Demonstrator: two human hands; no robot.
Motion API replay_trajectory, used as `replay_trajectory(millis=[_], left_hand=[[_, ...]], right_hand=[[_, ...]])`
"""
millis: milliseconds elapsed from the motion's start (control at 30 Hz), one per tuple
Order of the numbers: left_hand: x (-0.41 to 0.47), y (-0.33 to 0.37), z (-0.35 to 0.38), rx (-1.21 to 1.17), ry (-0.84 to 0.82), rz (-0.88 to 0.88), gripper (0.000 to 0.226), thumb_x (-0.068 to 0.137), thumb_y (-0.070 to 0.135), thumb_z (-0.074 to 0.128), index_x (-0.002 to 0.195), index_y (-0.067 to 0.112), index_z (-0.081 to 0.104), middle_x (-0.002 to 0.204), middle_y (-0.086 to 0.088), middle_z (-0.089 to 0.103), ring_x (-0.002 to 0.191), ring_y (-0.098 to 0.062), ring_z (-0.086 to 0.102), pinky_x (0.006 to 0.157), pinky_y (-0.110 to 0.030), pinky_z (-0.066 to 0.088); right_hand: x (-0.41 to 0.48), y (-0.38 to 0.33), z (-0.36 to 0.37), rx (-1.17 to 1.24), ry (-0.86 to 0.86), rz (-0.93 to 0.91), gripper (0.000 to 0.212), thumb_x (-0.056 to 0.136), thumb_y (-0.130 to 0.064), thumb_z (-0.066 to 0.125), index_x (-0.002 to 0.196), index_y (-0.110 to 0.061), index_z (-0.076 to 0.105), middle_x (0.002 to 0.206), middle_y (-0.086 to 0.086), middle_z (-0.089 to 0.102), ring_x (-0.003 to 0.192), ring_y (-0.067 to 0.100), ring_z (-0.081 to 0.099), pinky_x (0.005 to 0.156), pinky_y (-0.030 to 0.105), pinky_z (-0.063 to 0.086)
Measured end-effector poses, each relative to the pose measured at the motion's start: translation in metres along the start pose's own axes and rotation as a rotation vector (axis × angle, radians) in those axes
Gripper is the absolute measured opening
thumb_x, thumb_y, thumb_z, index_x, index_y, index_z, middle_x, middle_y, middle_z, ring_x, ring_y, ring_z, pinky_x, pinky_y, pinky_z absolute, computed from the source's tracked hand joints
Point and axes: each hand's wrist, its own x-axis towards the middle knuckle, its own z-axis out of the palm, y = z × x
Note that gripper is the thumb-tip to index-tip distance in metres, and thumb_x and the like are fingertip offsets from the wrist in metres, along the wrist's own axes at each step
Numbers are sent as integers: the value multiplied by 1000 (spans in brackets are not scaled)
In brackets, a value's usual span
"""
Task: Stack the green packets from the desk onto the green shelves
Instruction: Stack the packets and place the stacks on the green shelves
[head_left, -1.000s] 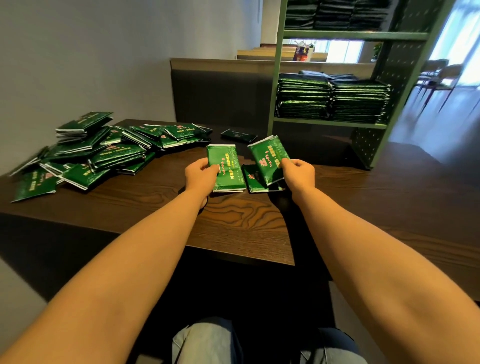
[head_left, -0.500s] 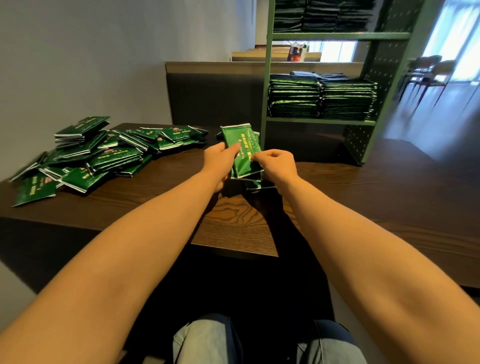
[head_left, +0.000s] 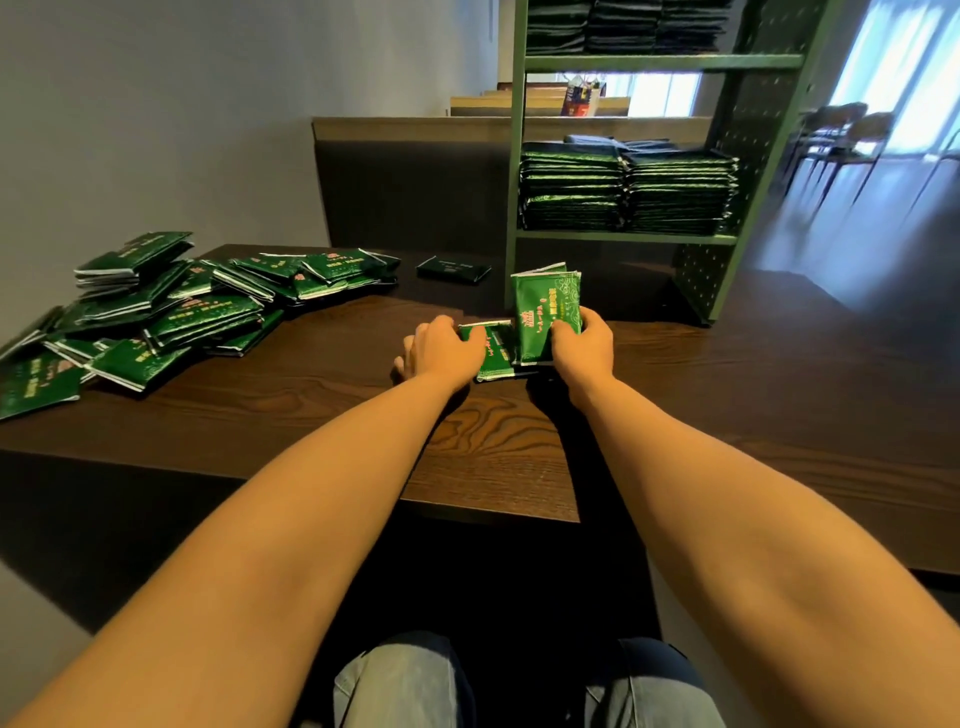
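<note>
My right hand (head_left: 582, 345) grips a small bundle of green packets (head_left: 545, 312), held upright on edge above the desk. Beside it my left hand (head_left: 441, 351) rests on a flat green packet (head_left: 493, 353) lying on the dark wooden desk (head_left: 493, 441), fingers curled over its left edge. A loose heap of green packets (head_left: 171, 312) covers the desk's left part. One dark packet (head_left: 453, 269) lies alone farther back. The green shelves (head_left: 623, 236) stand at the desk's back right, with neat stacks of packets (head_left: 623, 189) on the lower shelf and more on the one above.
A grey wall runs along the left. Behind the desk stands a dark bench back (head_left: 415, 176). Chairs (head_left: 841, 135) and bright windows are at the far right. My knees in jeans (head_left: 405, 680) show below the desk's front edge.
The bundle, held by both hands half a second ago, is now in my right hand alone. My left hand has dropped onto the flat packet on the desk.
</note>
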Motion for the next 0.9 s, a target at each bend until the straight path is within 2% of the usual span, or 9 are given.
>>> replay_trajectory(millis=[67,167,300,433,600,667,767,833,900], left_hand=[[-4,-7,8,216,-28,5,66,92,64,46,134,14,54,144,-11,44,136,-33,35,111,-46,25],[-3,-11,14,291,14,60,59,90,64,45,126,19,59,140,-8,46,133,-31,35,111,-47,25],[0,-14,13,181,30,90,43,90,57,53,122,31,64,132,-1,56,130,-27,40,110,-47,24],[-1,-17,12,6,31,119,39,91,47,58,129,40,56,123,8,65,125,-20,50,111,-46,22],[-9,-15,6,-264,32,123,38,93,28,63,130,31,56,91,16,63,111,-12,60,103,-36,30],[-7,-16,4,-406,1,92,42,92,19,66,132,23,56,96,11,65,102,-11,62,93,-30,41],[-5,-20,2,-569,-52,79,39,89,6,66,127,13,62,103,-1,72,94,-13,68,82,-28,57],[-7,-19,-2,-592,-68,79,38,89,-1,63,126,9,64,108,-8,72,95,-16,69,71,-18,56],[-8,-16,-9,-631,-28,67,38,90,-1,61,125,9,65,113,-6,70,102,-16,66,72,-16,52]], right_hand=[[-1,2,0,-26,16,-22,33,101,-11,55,133,-12,63,113,0,64,108,18,62,85,29,46],[-2,4,1,-81,5,-64,32,102,-13,54,133,-13,62,113,-1,64,109,18,60,86,29,43],[-2,5,-1,-160,-44,-97,32,103,-15,53,134,-13,62,113,-4,61,106,14,57,85,26,42],[-3,6,0,-172,-54,-120,33,102,-13,54,133,-12,63,109,-4,62,103,13,59,83,26,45],[-6,5,0,-163,-77,-114,32,100,-14,56,130,-15,66,108,-5,66,101,13,63,70,21,46],[-7,4,1,-160,-92,-88,33,99,-15,57,130,-16,67,114,-2,71,103,14,66,73,22,49],[-11,-1,4,-159,-98,-39,41,98,-20,60,138,-14,63,127,3,70,114,20,67,91,33,55],[-15,-6,8,-205,-93,-29,47,98,-25,61,143,-13,59,134,5,67,122,23,64,100,37,53],[-20,-8,12,-256,-99,-41,41,99,-27,61,137,-14,65,131,6,69,120,24,64,98,37,51]])
